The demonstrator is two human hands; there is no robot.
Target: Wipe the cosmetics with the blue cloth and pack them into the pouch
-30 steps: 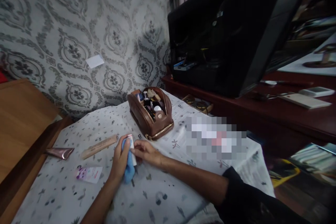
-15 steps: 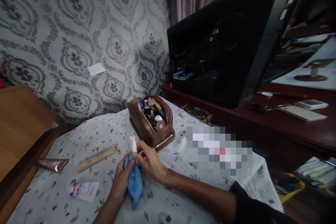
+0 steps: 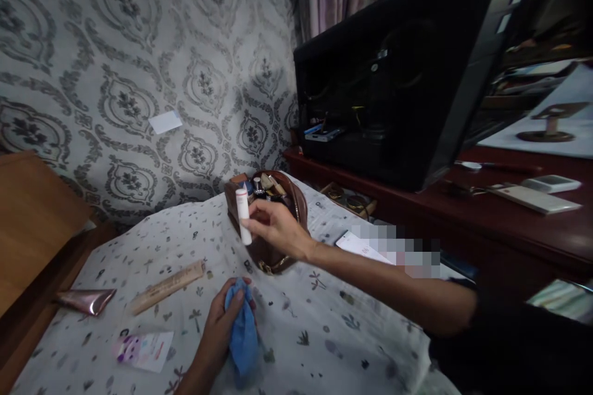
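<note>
R hand (image 3: 282, 229) fwd — pinches wht tube (image 3: 241, 208), prob. above bag (image 3: 266, 257).

Left hand (image 3: 221, 316) curled, right hand (image 3: 281, 229) outstretched

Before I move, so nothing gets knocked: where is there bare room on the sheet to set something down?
Bare patches of sheet lie between the beige tube and the wall, and between the blue cloth and the right arm. The left side is crowded: beige tube, metallic tube, purple-white packet.
</note>
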